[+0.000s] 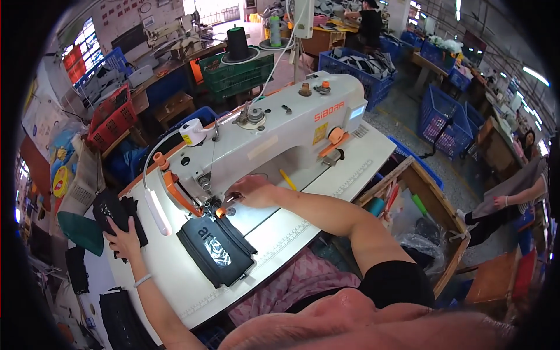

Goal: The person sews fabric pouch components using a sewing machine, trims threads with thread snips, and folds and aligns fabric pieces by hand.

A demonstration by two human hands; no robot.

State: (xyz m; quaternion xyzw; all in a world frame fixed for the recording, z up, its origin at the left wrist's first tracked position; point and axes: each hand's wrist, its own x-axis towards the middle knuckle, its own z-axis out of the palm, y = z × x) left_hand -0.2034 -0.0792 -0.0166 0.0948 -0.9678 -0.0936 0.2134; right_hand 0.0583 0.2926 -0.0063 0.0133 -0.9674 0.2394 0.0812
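A white sewing machine (262, 140) stands on a pale table. Under its needle area lies a flat black fabric pouch (219, 251) with a shiny patch and white lettering, lit by the lamp. Beside the needle, under the machine arm, my right hand (254, 191) is closed, fingers pinched around a small dark metal thing too small to name. Far to the left, my left hand (122, 238) rests with spread fingers on a black pouch (108, 207) atop other black pieces. Nothing shows lifted in it.
More black pieces (119, 318) lie along the table's left side, near a dark green piece (80, 233). A lamp (156, 211) stands by the needle. At right is a wooden drawer (449, 233) of tools and plastic. Blue crates (444, 122) and a person (513, 201) are farther right.
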